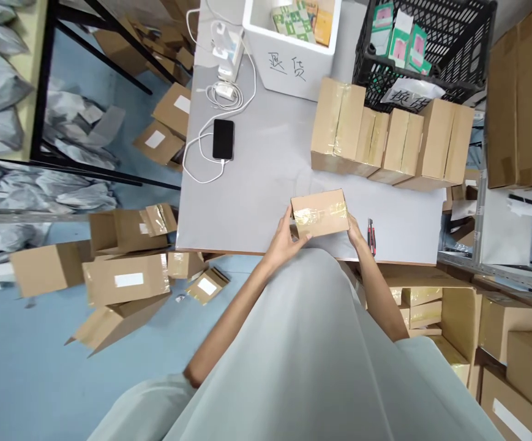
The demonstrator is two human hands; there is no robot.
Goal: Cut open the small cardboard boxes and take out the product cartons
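A small taped cardboard box [321, 212] is held near the table's front edge, one hand at each end. My left hand [284, 241] grips its left end, the thumb along the lower edge and fingers up the side. At the other end, my right hand [354, 231] is closed on the right side; part of its fingers is hidden by the box. Clear shiny tape runs across the box face. Just right of my right hand lies a red and black box cutter [371, 237] on the grey table [266, 165].
Several taped cartons [338, 122] stand in a row behind. Farther back are a white foam bin [293, 64] and a black crate [458, 37]. A phone [223, 139] charges at left. Opened boxes [125, 278] litter the floor; an open carton [458, 318] sits at right.
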